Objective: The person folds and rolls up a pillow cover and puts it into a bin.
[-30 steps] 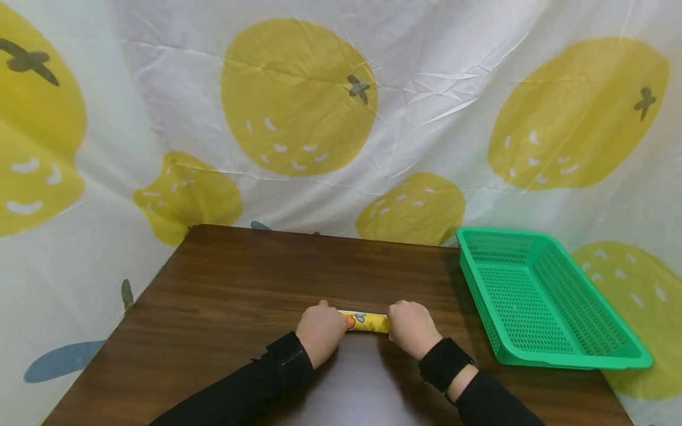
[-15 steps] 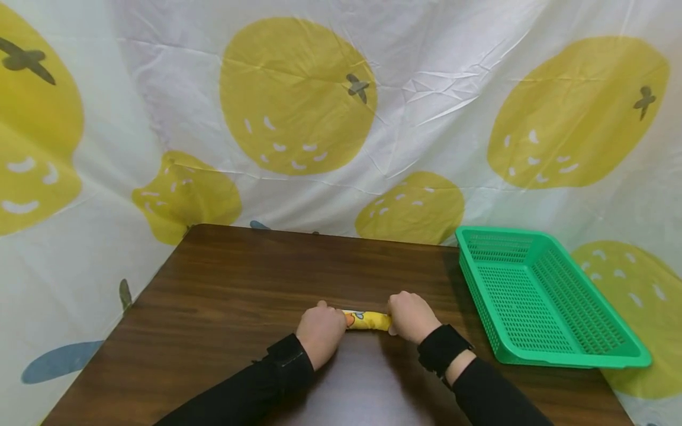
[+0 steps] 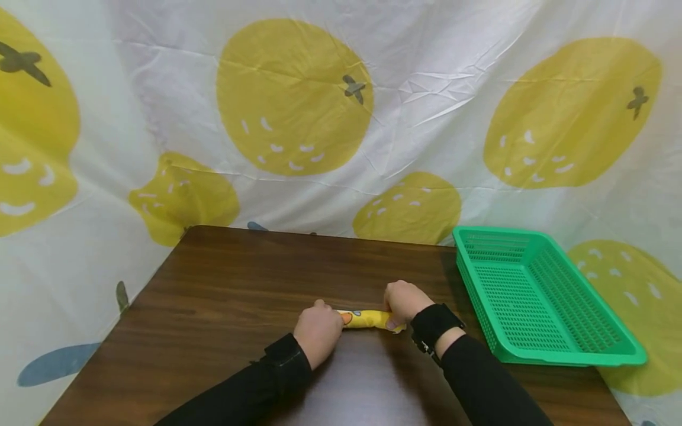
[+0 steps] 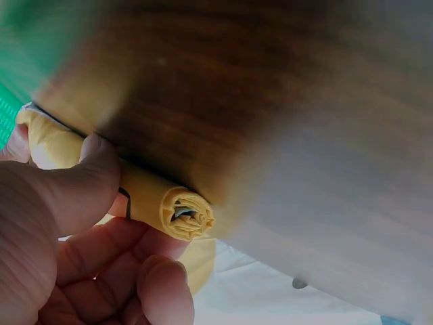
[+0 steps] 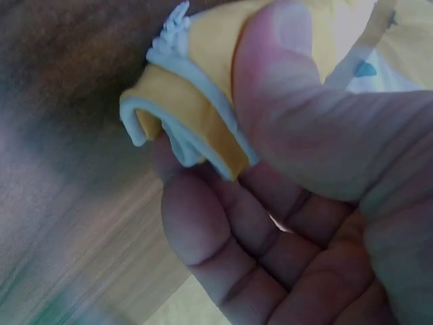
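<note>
Over the table, a rolled-up yellow cloth (image 3: 367, 319) with an orange and blue print stretches between both hands. My left hand (image 3: 319, 331) pinches its left part between thumb and fingers. In the left wrist view the near end of the yellow roll (image 4: 152, 196) shows tight spiral layers. My right hand (image 3: 406, 305) grips the other end, thumb on top and fingers curled beneath. Seen from the right wrist, that end of the cloth (image 5: 179, 95) has a pale edge and loose folded layers poking out past the thumb (image 5: 270, 74).
A green plastic basket (image 3: 533, 307) with perforated walls stands at the right of the dark wooden table (image 3: 256, 272). Behind and beside the table hangs a white curtain (image 3: 415, 35) printed with yellow fruit.
My right hand has turned and shifted slightly back and left over the cloth, so the right tip of the roll now shows under the thumb. My left hand keeps its hold.
</note>
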The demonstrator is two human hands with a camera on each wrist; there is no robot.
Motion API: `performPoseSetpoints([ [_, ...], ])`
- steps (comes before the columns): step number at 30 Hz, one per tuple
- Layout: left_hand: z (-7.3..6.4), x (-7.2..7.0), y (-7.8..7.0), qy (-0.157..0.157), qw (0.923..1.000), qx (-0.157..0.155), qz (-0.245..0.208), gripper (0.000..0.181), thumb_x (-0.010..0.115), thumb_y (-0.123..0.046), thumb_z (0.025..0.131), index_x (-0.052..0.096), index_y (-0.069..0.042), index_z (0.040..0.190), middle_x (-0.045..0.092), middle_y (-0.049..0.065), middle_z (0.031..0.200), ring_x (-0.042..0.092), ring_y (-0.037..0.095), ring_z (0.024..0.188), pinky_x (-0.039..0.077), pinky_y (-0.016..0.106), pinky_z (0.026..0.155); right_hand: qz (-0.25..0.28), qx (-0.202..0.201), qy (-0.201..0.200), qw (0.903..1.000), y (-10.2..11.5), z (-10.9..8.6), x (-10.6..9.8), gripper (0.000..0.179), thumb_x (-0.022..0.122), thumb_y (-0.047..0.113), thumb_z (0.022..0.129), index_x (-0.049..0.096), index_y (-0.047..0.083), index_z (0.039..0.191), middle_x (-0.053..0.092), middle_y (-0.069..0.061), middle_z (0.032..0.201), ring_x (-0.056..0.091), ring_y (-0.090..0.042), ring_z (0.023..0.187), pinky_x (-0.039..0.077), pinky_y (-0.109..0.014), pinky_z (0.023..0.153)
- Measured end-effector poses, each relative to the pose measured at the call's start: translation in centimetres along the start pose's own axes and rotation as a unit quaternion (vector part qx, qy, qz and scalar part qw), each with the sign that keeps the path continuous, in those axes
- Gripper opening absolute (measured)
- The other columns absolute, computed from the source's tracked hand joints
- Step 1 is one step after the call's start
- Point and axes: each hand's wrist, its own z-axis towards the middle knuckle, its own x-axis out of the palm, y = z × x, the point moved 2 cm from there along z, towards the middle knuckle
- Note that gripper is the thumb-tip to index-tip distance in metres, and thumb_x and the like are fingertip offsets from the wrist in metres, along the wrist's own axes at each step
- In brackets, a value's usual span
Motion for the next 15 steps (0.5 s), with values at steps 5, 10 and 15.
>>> performPoseSetpoints([
  [5, -0.1, -0.2, 0.3, -0.004, 1.0000, 0.003, 0.000, 0.018, 0.087, -0.028, 0.087, 0.080, -0.015, 0.076, 0.071, 0.002, 0.070, 0.057, 0.016, 0.067, 0.053, 0.031, 0.047, 0.002, 0.001, 0.025, 0.9997, 0.0, 0.6, -0.1, 0.023, 0.099, 0.015, 0.072, 0.079, 0.010, 0.082, 0.073, -0.001, 0.084, 0.066, -0.019, 0.077, 0.060, -0.040, 0.079],
  [10, 0.0, -0.7, 0.2, 0.005, 1.0000, 0.006, 0.005, 0.014, 0.084, -0.019, 0.090, 0.080, -0.014, 0.078, 0.071, 0.002, 0.072, 0.058, 0.016, 0.068, 0.054, 0.030, 0.048, 0.011, 0.015, 0.051, 0.9985, -0.2, 1.1, -0.8, 0.024, 0.100, 0.016, 0.072, 0.079, 0.011, 0.083, 0.072, 0.000, 0.086, 0.064, -0.017, 0.078, 0.059, -0.036, 0.079],
  [15, 0.0, -0.6, 0.1, 0.015, 0.9998, 0.011, 0.000, 0.012, 0.082, -0.018, 0.092, 0.081, -0.013, 0.081, 0.072, 0.003, 0.074, 0.058, 0.016, 0.070, 0.054, 0.030, 0.049, 0.003, 0.009, 0.065, 0.9978, -0.5, 1.5, -1.1, 0.026, 0.101, 0.019, 0.072, 0.076, 0.013, 0.076, 0.067, 0.004, 0.081, 0.057, -0.013, 0.073, 0.054, -0.029, 0.072],
])
